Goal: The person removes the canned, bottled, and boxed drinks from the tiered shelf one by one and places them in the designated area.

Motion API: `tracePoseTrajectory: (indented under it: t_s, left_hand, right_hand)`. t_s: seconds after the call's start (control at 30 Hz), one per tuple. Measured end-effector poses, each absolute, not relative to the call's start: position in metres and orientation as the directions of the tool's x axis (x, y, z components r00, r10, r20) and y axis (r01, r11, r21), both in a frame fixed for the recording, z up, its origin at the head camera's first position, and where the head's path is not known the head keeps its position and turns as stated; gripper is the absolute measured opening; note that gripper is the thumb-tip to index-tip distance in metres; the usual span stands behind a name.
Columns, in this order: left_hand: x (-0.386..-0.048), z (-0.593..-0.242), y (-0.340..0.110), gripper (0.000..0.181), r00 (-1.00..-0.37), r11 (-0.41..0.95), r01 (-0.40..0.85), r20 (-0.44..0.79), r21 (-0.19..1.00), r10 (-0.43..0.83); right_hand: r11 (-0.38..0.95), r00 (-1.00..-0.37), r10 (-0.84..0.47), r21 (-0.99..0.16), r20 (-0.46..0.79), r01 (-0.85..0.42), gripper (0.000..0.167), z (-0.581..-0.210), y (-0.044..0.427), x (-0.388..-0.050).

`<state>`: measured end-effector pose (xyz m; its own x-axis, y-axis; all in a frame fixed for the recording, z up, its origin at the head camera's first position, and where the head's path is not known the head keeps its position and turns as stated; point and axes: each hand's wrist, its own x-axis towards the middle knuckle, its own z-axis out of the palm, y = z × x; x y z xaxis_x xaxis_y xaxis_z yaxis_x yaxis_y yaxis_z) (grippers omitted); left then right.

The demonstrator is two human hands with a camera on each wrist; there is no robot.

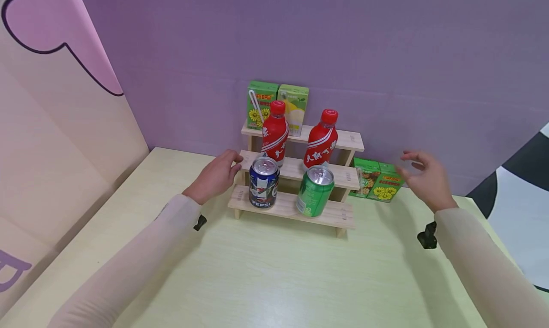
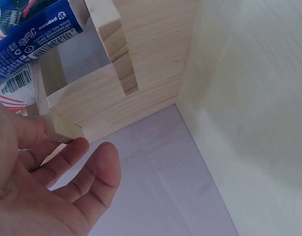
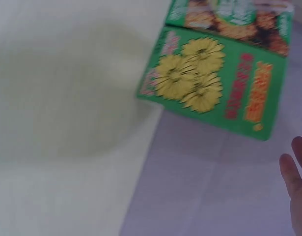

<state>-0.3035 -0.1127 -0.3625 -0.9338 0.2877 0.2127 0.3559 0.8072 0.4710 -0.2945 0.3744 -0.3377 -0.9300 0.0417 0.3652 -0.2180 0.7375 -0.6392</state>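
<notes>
My left hand (image 1: 216, 176) pinches the left end of the middle step of a three-step wooden rack (image 1: 291, 211); in the left wrist view, the thumb and curled fingers of this hand (image 2: 57, 184) lie around the board end (image 2: 65, 130). A Pepsi can (image 1: 263, 187) and a green can (image 1: 315, 194) stand on the bottom step. Two red bottles (image 1: 275, 137) (image 1: 320, 144) occupy the middle step, two drink cartons (image 1: 259, 101) (image 1: 295, 106) the top. Holding nothing, my right hand (image 1: 426, 180) hovers beside two green cartons (image 1: 386, 185) (image 3: 209, 81), fingers loosely bent.
The cartons right of the rack stand on the pale table (image 1: 274, 275), close to the purple back wall (image 1: 386, 56). A patterned panel (image 1: 51, 128) rises on the left, and a black-and-white surface (image 1: 523, 199) lies beyond the table's right edge.
</notes>
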Motion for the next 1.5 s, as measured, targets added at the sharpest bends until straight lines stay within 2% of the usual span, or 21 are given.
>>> tracePoseTrajectory:
  t_s: [0.3,0.63,0.83,1.13,1.37,1.5]
  left_hand:
    - [-0.303,-0.361,-0.112,0.026,-0.935,0.805,0.353,0.206,0.477,0.288]
    - [-0.301,-0.358,-0.112,0.025,-0.937,0.802,0.349,0.198,0.485,0.288]
    - [-0.302,-0.36,-0.112,0.026,-0.942,0.809,0.334,0.189,0.483,0.276]
    - [-0.304,-0.362,-0.109,0.026,-0.936,0.807,0.35,0.206,0.476,0.285]
    - [-0.305,-0.362,-0.11,0.026,-0.929,0.807,0.367,0.225,0.463,0.293]
    - [-0.305,-0.361,-0.112,0.026,-0.93,0.809,0.365,0.225,0.46,0.291]
  right_hand:
    - [0.731,-0.889,-0.068,-0.584,0.453,-0.353,0.038,-0.297,0.328,-0.294]
    - [0.72,-0.84,-0.195,-0.508,0.506,-0.473,0.044,-0.228,0.249,-0.298]
    - [0.74,-0.833,-0.293,-0.441,0.469,-0.508,0.046,-0.2,0.205,-0.312]
    - [0.797,-0.881,-0.382,-0.383,0.28,-0.467,0.045,-0.188,0.161,-0.333]
    - [0.827,-0.896,-0.374,-0.351,0.238,-0.439,0.04,-0.182,0.147,-0.337]
    - [0.828,-0.91,-0.353,-0.379,0.218,-0.412,0.035,-0.181,0.143,-0.336]
